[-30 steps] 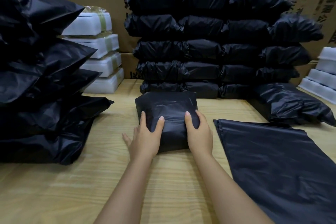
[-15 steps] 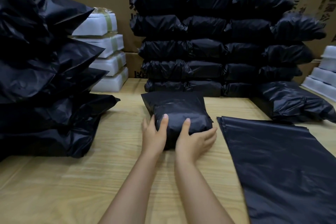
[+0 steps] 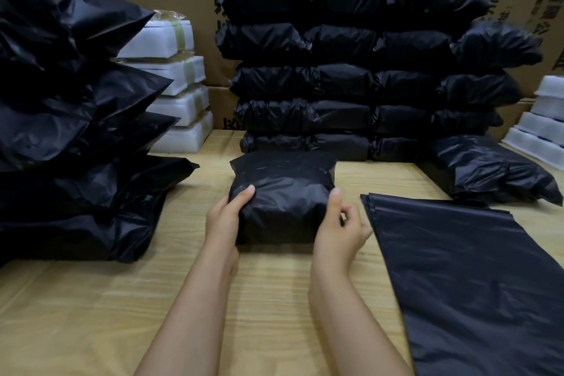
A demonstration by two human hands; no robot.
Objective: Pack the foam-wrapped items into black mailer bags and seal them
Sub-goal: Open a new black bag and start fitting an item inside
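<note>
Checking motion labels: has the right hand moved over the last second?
Yes. The right hand slid rightward off the top of the parcel to its right side, fingers now nearer the flat empty bags.

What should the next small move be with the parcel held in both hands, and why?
Probably lift the black parcel toward the stack of packed bags behind it: the left hand and right hand grip its two sides, and it looks filled. Whether its far flap is sealed cannot be told.
</note>
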